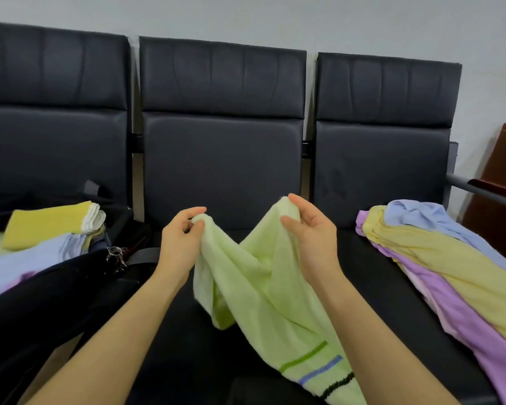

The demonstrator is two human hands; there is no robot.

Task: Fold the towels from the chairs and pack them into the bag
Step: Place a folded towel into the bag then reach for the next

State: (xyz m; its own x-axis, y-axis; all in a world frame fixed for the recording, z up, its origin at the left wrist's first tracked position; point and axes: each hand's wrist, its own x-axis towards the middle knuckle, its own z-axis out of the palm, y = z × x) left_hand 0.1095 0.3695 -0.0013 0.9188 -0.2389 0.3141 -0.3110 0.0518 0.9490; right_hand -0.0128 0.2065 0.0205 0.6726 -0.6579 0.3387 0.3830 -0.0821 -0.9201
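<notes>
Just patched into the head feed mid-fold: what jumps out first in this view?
The pale green towel in the centre, lifted over the middle chair seat, with the left hand and right hand each pinching a top corner. On the right seat lies a loose pile of unfolded towels in blue, yellow and purple. At left, folded towels sit stacked in the black bag.

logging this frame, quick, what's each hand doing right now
Left hand: closed, pinching one top corner of the light green towel.
Right hand: closed, pinching the towel's other top corner.
</notes>
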